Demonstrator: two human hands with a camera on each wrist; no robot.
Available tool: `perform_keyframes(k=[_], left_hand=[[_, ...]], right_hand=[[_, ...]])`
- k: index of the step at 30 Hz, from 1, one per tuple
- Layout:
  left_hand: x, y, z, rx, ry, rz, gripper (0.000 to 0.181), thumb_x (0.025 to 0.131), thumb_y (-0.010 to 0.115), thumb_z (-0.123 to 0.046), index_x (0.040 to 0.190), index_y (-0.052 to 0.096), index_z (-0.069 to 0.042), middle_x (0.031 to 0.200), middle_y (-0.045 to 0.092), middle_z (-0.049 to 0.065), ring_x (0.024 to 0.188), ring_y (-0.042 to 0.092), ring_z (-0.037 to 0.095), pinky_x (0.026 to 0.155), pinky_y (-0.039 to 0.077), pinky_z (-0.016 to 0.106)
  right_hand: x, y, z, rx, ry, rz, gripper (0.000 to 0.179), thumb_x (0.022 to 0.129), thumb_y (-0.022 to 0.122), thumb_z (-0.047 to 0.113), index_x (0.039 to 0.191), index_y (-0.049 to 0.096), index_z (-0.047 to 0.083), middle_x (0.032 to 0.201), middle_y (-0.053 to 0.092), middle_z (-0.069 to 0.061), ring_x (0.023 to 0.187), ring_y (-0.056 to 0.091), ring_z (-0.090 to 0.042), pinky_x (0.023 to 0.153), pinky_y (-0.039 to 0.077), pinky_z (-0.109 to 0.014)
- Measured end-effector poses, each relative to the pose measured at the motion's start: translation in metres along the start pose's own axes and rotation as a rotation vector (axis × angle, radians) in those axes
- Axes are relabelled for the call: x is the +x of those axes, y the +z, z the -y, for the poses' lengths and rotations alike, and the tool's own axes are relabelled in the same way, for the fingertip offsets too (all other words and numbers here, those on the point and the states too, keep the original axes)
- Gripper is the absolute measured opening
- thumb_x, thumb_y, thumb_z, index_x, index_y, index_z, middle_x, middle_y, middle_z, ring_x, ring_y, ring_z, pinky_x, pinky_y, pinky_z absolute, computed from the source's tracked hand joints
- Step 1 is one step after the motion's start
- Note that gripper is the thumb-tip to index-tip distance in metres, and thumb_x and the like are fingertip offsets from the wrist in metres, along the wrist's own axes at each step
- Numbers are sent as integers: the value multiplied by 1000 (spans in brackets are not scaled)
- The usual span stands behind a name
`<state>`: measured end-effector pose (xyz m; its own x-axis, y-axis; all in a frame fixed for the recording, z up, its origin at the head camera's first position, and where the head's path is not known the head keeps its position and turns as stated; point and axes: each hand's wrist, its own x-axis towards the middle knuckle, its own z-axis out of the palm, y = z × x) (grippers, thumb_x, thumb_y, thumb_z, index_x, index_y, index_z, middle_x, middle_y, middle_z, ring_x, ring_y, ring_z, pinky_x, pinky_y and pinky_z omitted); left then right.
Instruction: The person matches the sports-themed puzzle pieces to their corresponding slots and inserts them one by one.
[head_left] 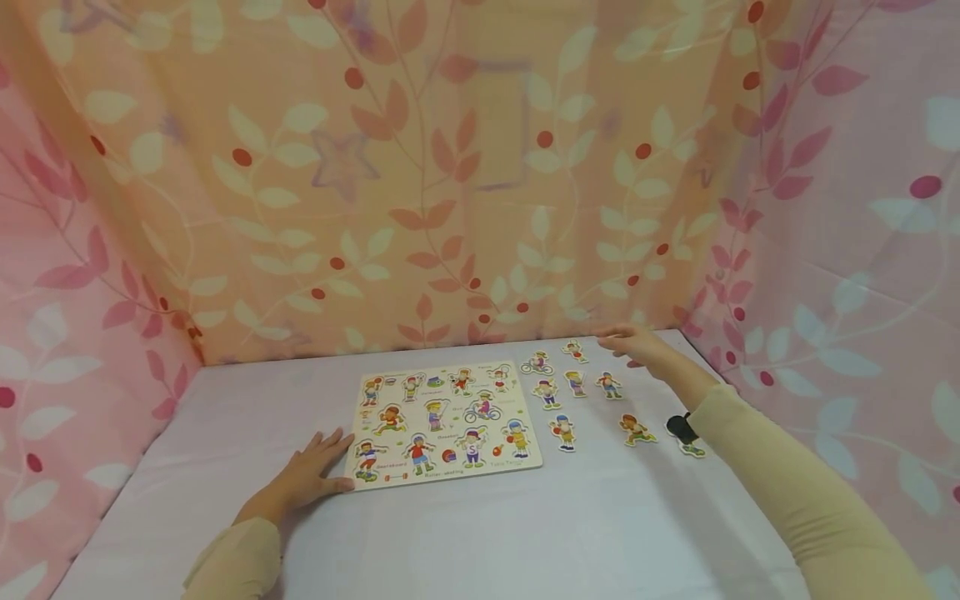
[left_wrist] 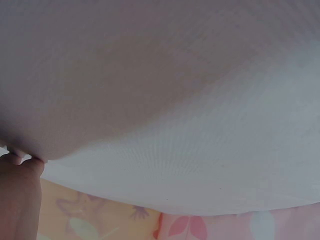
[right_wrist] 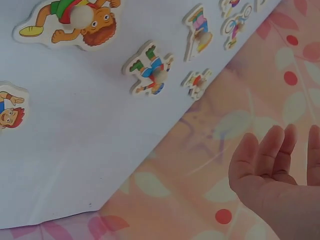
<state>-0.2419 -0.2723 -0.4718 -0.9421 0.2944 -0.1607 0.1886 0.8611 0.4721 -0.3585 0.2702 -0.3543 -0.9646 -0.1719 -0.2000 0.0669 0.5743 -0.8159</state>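
A flat wooden puzzle board (head_left: 442, 483) with sports figures lies on the white table. My left hand (head_left: 311, 471) rests at its left edge, fingers spread and touching it; the left wrist view catches only part of that hand (left_wrist: 20, 200). Over the far right of the table hovers my right hand (head_left: 637, 346), its fingers loosely bent around nothing. Nearest to it are a small red-shirted figure piece (head_left: 575, 352) and a roller-skater piece (head_left: 609, 385). Round knobs show on the running-child piece (right_wrist: 65, 25) and the golfer piece (right_wrist: 200, 35) in the right wrist view.
Right of the board lie a cyclist piece (head_left: 536, 363), a baseball-player piece (head_left: 547, 393) and a blue-capped figure piece (head_left: 564, 433). A skateboarder piece (head_left: 692, 448) is partly hidden by a black wrist device (head_left: 678, 427). Floral curtains (head_left: 420, 208) border the table.
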Motion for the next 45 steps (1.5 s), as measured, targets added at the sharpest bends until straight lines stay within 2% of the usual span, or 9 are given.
perform_keyframes(k=[7, 18, 22, 28, 36, 38, 42, 44, 45], left_hand=[[-7, -1, -1, -22, -7, -9, 91, 79, 73, -49, 147, 37, 0, 152, 24, 31, 138, 8, 57, 104, 6, 75], [-20, 1, 2, -35, -18, -36, 90, 78, 74, -47, 146, 39, 1, 152, 25, 30, 138, 9, 56, 104, 7, 75], [-25, 3, 2, -39, -25, -40, 88, 79, 75, -46, 145, 40, 0, 152, 26, 30, 139, 9, 56, 105, 7, 74], [-32, 7, 0, -39, -35, -31, 88, 79, 74, -47, 146, 40, -1, 152, 26, 29, 139, 9, 55, 105, 8, 74], [-34, 6, -9, -49, -39, -6, 88, 78, 75, -46, 147, 40, -4, 155, 25, 26, 141, 8, 52, 107, 7, 71], [-36, 6, -11, -56, -41, -3, 88, 77, 76, -46, 147, 41, -4, 155, 25, 25, 141, 8, 52, 108, 7, 70], [-38, 7, -16, -65, -56, 7, 88, 77, 76, -45, 147, 41, -6, 155, 25, 23, 142, 7, 50, 109, 7, 69], [-39, 8, -16, -64, -68, 10, 88, 76, 77, -45, 147, 41, -7, 156, 25, 22, 142, 7, 49, 109, 6, 69], [-39, 9, -16, -63, -82, 13, 89, 76, 77, -46, 147, 41, -8, 156, 25, 20, 143, 7, 48, 110, 6, 68]], right_hand=[[11, 3, -9, 32, -2, 11, 49, 100, 55, 27, 141, 45, 0, 144, 42, -27, 132, 35, -49, 104, 33, -63], [49, 10, -38, 54, -99, 51, 50, 97, 61, 18, 136, 44, -7, 140, 44, -31, 131, 37, -48, 101, 26, -72], [59, 16, -47, 20, -124, 39, 48, 96, 61, 15, 135, 46, -10, 141, 42, -33, 130, 38, -48, 104, 27, -68], [67, 26, -60, -58, -83, 28, 44, 97, 61, 13, 134, 50, -8, 139, 42, -34, 124, 43, -46, 105, 36, -56], [69, 32, -75, 10, -48, 31, 48, 95, 63, 11, 134, 47, -11, 126, 48, -32, 109, 50, -40, 97, 40, -51], [71, 32, -80, 72, -16, 32, 49, 93, 65, 10, 134, 47, -12, 133, 42, -32, 115, 45, -41, 103, 36, -53], [73, 34, -84, 175, 78, 41, 47, 93, 64, 6, 133, 48, -10, 152, 18, -30, 133, 24, -44, 113, 19, -57], [71, 35, -83, 164, 90, 41, 44, 93, 63, 6, 132, 50, -10, 153, 13, -29, 133, 21, -44, 113, 18, -55], [69, 36, -81, 145, 90, 38, 43, 93, 62, 6, 131, 50, -11, 152, 15, -30, 131, 24, -43, 112, 23, -53]])
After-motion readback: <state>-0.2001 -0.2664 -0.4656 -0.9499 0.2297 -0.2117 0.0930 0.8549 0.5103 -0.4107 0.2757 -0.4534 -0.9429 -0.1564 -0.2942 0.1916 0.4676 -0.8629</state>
